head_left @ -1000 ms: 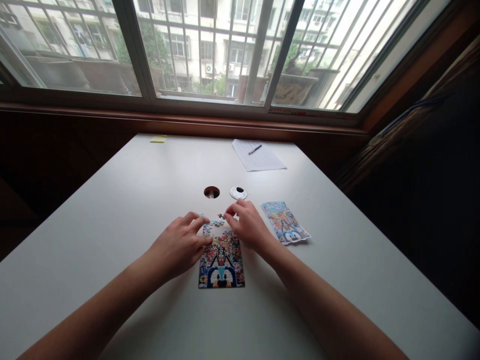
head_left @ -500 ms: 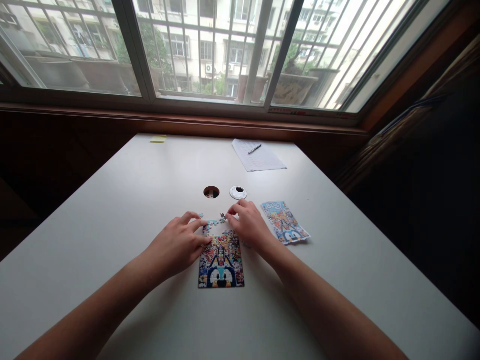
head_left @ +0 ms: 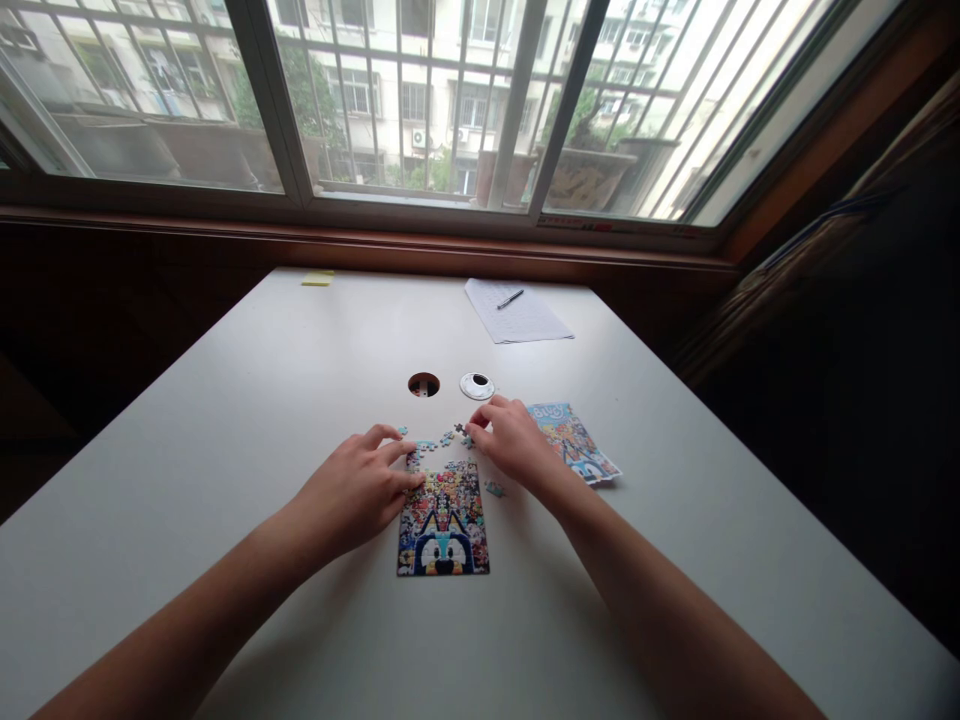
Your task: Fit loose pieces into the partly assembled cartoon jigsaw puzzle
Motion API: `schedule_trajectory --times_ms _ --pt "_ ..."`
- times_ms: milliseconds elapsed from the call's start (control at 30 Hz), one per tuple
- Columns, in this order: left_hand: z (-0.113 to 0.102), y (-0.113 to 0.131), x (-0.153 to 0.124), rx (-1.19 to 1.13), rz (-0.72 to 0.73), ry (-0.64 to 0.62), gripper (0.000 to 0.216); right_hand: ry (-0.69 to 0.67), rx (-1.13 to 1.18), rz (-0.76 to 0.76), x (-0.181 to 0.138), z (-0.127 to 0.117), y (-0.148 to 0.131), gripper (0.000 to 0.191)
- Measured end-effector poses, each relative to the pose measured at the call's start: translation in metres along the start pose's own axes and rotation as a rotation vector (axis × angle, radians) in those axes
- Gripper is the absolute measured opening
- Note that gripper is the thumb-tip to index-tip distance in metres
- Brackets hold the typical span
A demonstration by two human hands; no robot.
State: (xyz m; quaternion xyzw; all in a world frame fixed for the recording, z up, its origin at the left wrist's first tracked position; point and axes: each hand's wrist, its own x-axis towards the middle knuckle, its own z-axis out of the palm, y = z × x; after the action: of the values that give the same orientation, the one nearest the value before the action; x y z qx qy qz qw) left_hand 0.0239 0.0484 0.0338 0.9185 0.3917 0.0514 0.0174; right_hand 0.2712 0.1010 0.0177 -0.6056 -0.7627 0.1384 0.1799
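A partly joined jigsaw puzzle (head_left: pixel 444 520) lies flat on the white table, a dog's face at its near end. My left hand (head_left: pixel 364 480) rests along its upper left edge, fingers spread and touching the pieces there. Just beyond the puzzle's upper right corner, my right hand (head_left: pixel 506 437) pinches a small dark puzzle piece (head_left: pixel 460 429) between thumb and fingertips. Several loose pieces (head_left: pixel 447 439) lie close under that hand. Another small clump of pieces (head_left: pixel 494 489) sits right of the puzzle.
A picture sheet (head_left: pixel 574 445) lies to the right, partly behind my right hand. Farther back are a round cable hole (head_left: pixel 424 385), its loose cover (head_left: pixel 478 386), papers (head_left: pixel 517 315) with a pen (head_left: pixel 511 299), and yellow sticky notes (head_left: pixel 318 278). A window stands beyond the table.
My right hand has moved a little to the right with the pinched piece, uncovering the loose pieces right of the puzzle. My left hand has stayed in place.
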Motion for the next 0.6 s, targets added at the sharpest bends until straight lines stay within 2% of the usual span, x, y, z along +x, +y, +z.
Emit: schedule_trajectory --times_ms 133,367,500,600 --pt "0.0 0.0 0.0 -0.002 -0.002 -0.006 0.027 -0.058 0.046 -0.01 0.002 -0.001 0.002 0.017" --pt "0.0 -0.001 -0.001 -0.02 0.006 0.023 0.025 0.007 0.068 -0.04 0.003 -0.001 0.008 0.02" --pt "0.002 -0.002 -0.001 -0.021 0.01 0.026 0.025 0.051 0.043 -0.066 0.006 -0.01 0.015 0.02" --pt "0.001 -0.001 -0.001 -0.009 0.002 0.009 0.026 -0.014 0.069 -0.109 0.007 -0.02 0.02 0.017"
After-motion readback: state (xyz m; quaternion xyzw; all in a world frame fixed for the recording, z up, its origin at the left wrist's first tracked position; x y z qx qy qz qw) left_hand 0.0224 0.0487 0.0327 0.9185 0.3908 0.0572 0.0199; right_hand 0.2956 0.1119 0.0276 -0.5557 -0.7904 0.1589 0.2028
